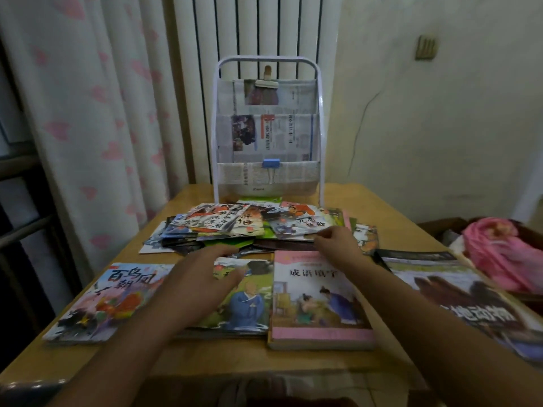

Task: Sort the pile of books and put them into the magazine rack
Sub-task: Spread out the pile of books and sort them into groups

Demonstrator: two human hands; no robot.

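A white wire magazine rack [321, 118] lined with newspaper stands at the table's far edge. Before it lies a loose pile of thin picture books [235, 223]. Nearer me, four books lie in a row: a bird-cover book [97, 301], a book with a blue-robed figure [249, 301], a pink-edged book [317, 306] and a large animal book [458, 295]. My left hand [205, 277] rests flat, fingers spread, on the blue-robed book. My right hand [335, 245] pinches the near edge of a thin book [296, 224] in the pile.
The wooden table [235, 356] has its front edge close to me. A curtain [88, 113] hangs on the left, a radiator [258, 27] behind the rack. A pink bundle [499, 248] lies in a box on the right.
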